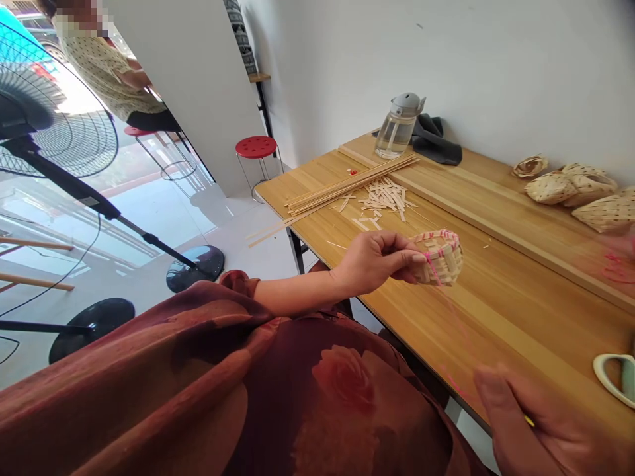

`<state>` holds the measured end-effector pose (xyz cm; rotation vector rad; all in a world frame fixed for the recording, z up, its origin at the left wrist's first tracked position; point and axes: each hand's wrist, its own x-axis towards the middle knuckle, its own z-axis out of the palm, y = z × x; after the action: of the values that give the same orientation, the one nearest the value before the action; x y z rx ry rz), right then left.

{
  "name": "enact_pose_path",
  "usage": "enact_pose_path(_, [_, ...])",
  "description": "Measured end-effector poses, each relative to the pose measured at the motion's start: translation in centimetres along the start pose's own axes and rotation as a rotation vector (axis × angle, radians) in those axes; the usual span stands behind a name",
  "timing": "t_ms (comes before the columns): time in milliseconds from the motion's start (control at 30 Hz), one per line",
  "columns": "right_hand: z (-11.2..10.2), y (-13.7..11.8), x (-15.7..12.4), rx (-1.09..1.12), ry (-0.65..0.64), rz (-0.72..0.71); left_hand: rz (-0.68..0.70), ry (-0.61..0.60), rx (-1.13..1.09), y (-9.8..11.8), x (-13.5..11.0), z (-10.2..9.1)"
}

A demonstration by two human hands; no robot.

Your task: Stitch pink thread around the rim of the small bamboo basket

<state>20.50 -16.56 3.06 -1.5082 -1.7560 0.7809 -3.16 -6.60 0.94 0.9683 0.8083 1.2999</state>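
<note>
My left hand (380,263) pinches the near side of a small woven basket (449,268) of pale flat strips, held just above the table. Pink stitching loops around the basket's rim. From it a pink thread (434,268) runs down toward my right hand (540,423), which is closed and smeared by motion at the lower right. The thread seems to end in that hand. A tiny yellow tip (529,420) pokes out between its fingers; what it belongs to is hidden. A loose pink strand hangs blurred near the table's front edge.
The wooden table (496,297) carries long thin strips (347,188), a heap of short cut strips (387,197), a water bottle (397,125), a dark cloth (436,140), woven baskets (565,185) and a white scissors handle (612,377). Left are a fan (44,112), a red stool (256,147) and a seated person.
</note>
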Motion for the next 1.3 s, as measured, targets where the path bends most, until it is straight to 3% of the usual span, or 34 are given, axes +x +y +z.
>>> enact_pose_path(133, [1.5, 3.9, 2.8, 0.009, -0.006, 0.192, -0.113, -0.06, -0.025, 0.9, -0.6, 0.7])
enact_pose_path(200, [1.9, 5.5, 3.9, 0.057, -0.071, 0.234, -0.142, -0.073, -0.031, 1.1, -0.7, 0.8])
enact_pose_path(333, [1.6, 7.3, 4.6, 0.073, -0.25, 0.206, -0.053, -0.093, -0.028, 0.8, -0.3, 0.3])
enact_pose_path(433, [1.0, 7.7, 4.7, 0.123, -0.2, 0.254, 0.029, -0.133, 0.05, 0.4, -0.1, -0.2])
enact_pose_path(567, [0.9, 6.5, 4.9, 0.393, 0.123, 0.365, 0.127, -0.174, 0.166, 0.0, -0.2, -0.5])
enact_pose_path(633, [1.3, 5.3, 5.3, 0.622, 0.203, 0.394, 0.176, -0.189, 0.22, 0.0, -0.3, -0.4])
enact_pose_path(800, [3.6, 2.3, 6.5, 0.909, 0.041, 0.473, 0.332, -0.172, 0.396, 0.0, -0.7, 0.0])
enact_pose_path(1000, [5.8, 0.1, 6.1, 0.971, -0.252, 0.527, 0.445, -0.125, 0.604, 0.2, -1.2, -0.1])
enact_pose_path(1067, [5.7, 0.0, 5.8, 0.926, -0.233, 0.488, 0.43, -0.092, 0.65, 0.2, -1.2, -0.3])
enact_pose_path(1200, [5.0, 0.1, 5.4, 0.826, -0.029, 0.395, 0.448, -0.093, 0.791, 0.0, -0.9, -0.8])
enact_pose_path(1300, [4.5, -0.6, 5.3, 0.803, -0.117, 0.425, 0.52, -0.085, 0.928, -0.3, -0.6, -1.2])
